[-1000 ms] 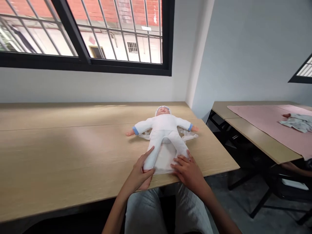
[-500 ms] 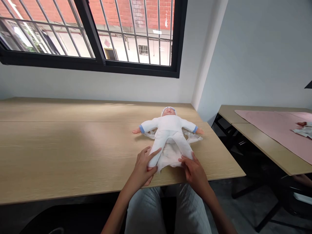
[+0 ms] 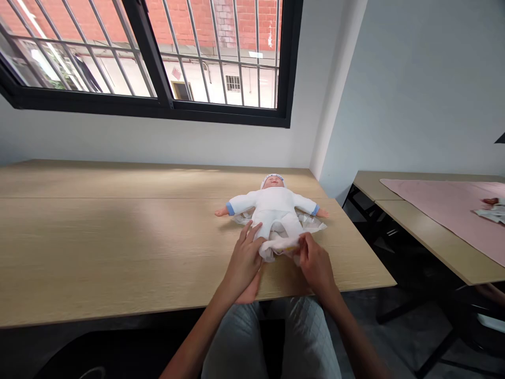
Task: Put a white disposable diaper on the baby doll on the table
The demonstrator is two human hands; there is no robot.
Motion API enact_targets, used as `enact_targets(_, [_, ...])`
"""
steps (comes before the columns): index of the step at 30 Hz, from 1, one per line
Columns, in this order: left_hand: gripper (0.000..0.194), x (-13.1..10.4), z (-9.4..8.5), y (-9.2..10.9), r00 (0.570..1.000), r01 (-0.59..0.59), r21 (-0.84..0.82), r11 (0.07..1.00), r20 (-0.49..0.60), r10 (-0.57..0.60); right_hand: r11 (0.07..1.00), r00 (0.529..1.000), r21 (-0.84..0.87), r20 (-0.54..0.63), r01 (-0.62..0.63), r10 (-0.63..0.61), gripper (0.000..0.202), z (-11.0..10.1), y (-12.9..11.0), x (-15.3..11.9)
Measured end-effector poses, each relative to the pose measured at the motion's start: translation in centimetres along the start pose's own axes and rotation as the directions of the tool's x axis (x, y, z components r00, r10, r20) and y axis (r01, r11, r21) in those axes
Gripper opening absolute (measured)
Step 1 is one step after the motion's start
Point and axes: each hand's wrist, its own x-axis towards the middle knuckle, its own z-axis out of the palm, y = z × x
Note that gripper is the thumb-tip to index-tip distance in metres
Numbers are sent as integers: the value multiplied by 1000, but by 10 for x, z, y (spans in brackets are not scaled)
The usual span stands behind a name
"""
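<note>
A baby doll (image 3: 275, 199) in a white suit with blue cuffs lies on its back on the table, arms spread, head towards the window. Under its hips and between its legs is a white diaper (image 3: 281, 244), its near edge raised off the tabletop. My right hand (image 3: 316, 264) is closed in a pinch on the right corner of that edge. At the left corner my left hand (image 3: 245, 260) grips the edge, its fingers reaching over the doll's leg. One bare doll foot shows below my left hand; the other is hidden.
The wooden table (image 3: 118, 247) stretches far to the left beneath a barred window (image 3: 221, 58). Across a gap on the right stands another table with a pink cloth (image 3: 445, 202) and a partly visible white item (image 3: 493, 212). My knees are under the near edge.
Both hands have moved up and inward, towards the doll's hips. The diaper's near edge, lying flat before, is now lifted and folded up between the legs.
</note>
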Motion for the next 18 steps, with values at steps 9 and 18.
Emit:
enact_targets(9, [39,91,-26,-21,956,274,-530,802,58,-289,899,986,436,-161,32,43,28,11,-10,126])
enact_targets(18, [43,129,-8,-66,889,425,-774,470,258,-379,912,998,407,-16,-53,66,21,62,36,174])
